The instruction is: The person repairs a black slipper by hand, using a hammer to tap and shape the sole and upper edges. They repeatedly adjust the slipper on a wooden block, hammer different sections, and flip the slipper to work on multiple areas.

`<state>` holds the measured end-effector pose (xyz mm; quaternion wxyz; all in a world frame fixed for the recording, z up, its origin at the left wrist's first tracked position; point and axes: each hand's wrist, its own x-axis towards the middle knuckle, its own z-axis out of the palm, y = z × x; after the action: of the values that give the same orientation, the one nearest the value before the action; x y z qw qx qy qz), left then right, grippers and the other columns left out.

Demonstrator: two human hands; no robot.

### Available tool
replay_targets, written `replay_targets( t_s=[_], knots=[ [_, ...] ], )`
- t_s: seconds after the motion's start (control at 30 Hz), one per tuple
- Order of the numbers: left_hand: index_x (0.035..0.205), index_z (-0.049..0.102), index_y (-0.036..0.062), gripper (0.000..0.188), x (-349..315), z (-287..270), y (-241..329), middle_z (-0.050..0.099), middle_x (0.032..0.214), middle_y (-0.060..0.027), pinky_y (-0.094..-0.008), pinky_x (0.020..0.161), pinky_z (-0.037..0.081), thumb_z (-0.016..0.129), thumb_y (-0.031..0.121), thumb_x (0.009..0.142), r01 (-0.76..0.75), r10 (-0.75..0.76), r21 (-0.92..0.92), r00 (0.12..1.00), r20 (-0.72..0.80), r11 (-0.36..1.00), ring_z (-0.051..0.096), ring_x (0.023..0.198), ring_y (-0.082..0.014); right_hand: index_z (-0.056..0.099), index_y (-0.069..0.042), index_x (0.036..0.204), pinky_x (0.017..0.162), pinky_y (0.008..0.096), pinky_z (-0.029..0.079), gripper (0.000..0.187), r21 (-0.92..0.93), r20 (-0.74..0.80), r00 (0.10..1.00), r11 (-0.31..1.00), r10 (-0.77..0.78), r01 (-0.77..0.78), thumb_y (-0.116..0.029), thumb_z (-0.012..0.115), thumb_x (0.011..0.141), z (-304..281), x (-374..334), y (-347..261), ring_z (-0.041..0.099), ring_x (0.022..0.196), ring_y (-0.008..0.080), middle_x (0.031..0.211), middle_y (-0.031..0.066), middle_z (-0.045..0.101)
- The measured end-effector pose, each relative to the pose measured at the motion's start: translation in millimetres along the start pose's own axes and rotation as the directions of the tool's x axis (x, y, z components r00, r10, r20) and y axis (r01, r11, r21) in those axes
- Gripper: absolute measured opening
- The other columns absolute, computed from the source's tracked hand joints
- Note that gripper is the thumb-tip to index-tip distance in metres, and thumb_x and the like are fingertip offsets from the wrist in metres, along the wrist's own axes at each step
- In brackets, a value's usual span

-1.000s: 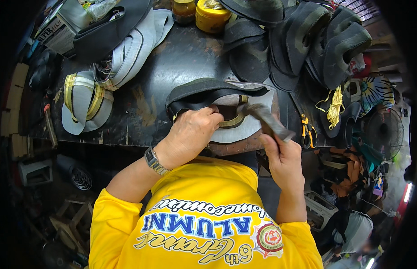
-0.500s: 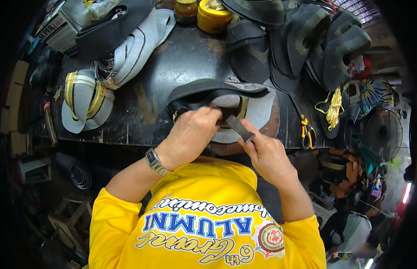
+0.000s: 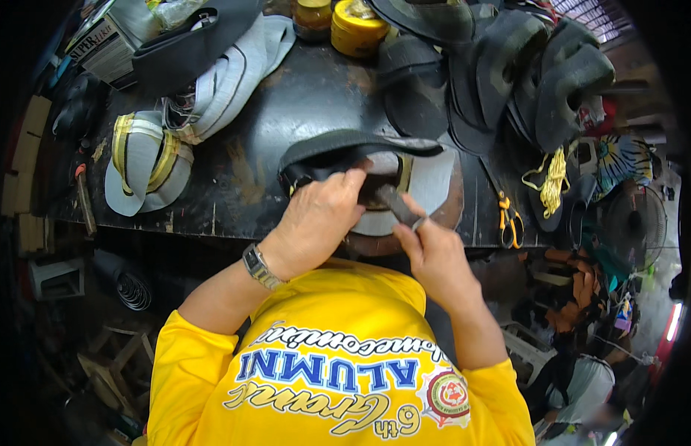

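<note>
At the table's near edge lies a curved black piece point(image 3: 334, 149) with a grey lining point(image 3: 432, 178) and a yellowish strip point(image 3: 405, 169) inside. My left hand point(image 3: 316, 212) is closed at its left side, fingers bent over the edge; the fingertips are partly hidden. My right hand point(image 3: 437, 249) grips a short dark flat bar point(image 3: 395, 204) between thumb and fingers. The bar's far end reaches into the piece's opening and is slightly blurred. Under the piece, a brown rounded board point(image 3: 455, 204) shows at the right.
Orange-handled scissors point(image 3: 510, 223) and a yellow cord bundle point(image 3: 555, 182) lie right. Stacked black curved pieces point(image 3: 501, 67) fill the far right. Grey pieces with yellow strips point(image 3: 148, 160) and a hammer-like tool point(image 3: 84, 197) lie left. A yellow tub point(image 3: 358, 33) stands at the back.
The bar has tilted a little more upright, its far end still at the opening. My left fingers have shifted slightly along the edge, and my right hand has turned slightly.
</note>
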<state>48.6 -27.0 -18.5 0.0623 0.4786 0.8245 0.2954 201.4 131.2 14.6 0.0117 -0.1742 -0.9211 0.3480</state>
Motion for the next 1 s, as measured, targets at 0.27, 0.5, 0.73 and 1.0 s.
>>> replay_targets(
  t_s=[0.27, 0.5, 0.73, 1.0],
  knots=[
    [0.135, 0.05, -0.0046, 0.059, -2, -1, 2, 0.065, 0.108, -0.0259, -0.0445, 0.082, 0.059, 0.079, 0.01, 0.086, 0.032, -0.032, -0.005, 0.998, 0.048, 0.999, 0.07, 0.096, -0.0417, 0.06, -0.001, 0.136, 0.066, 0.0413, 0.052, 0.039, 0.098, -0.097, 0.993, 0.994, 0.063, -0.053, -0.018, 0.066, 0.101, -5, -1, -15, 0.066, 0.073, 0.0405, 0.083, 0.0242, 0.067],
    [0.14, 0.047, -0.005, 0.066, -2, -2, 1, 0.063, 0.112, -0.0273, -0.0453, 0.086, 0.058, 0.08, 0.009, 0.085, 0.026, -0.023, -0.057, 0.999, 0.042, 0.998, 0.068, 0.101, -0.0436, 0.06, -0.008, 0.14, 0.069, 0.0429, 0.053, 0.041, 0.113, -0.134, 0.99, 0.992, -0.032, 0.047, -0.015, 0.066, 0.1, 1, 1, -13, 0.068, 0.076, 0.0405, 0.089, 0.0237, 0.069],
    [0.143, 0.045, -0.0042, 0.066, -3, -1, 0, 0.062, 0.114, -0.0279, -0.0473, 0.086, 0.057, 0.075, 0.006, 0.086, 0.016, -0.013, -0.071, 0.999, 0.048, 0.997, 0.068, 0.099, -0.0437, 0.055, -0.01, 0.142, 0.069, 0.0487, 0.055, 0.044, -0.022, -0.067, 0.992, 0.994, -0.109, 0.108, -0.022, 0.065, 0.101, 4, -2, -6, 0.07, 0.082, 0.0446, 0.09, 0.0249, 0.072],
    [0.152, 0.044, 0.006, 0.073, -3, 6, 1, 0.062, 0.118, -0.0227, -0.0435, 0.096, 0.052, 0.075, 0.003, 0.087, 0.074, -0.061, -0.204, 0.996, 0.072, 0.976, 0.064, 0.109, -0.0382, 0.067, -0.005, 0.131, 0.074, 0.0419, 0.055, 0.035, 0.126, -0.107, 0.987, 0.986, 0.121, -0.108, -0.019, 0.068, 0.099, 3, -17, 29, 0.071, 0.088, 0.043, 0.097, 0.0248, 0.072]
  ],
)
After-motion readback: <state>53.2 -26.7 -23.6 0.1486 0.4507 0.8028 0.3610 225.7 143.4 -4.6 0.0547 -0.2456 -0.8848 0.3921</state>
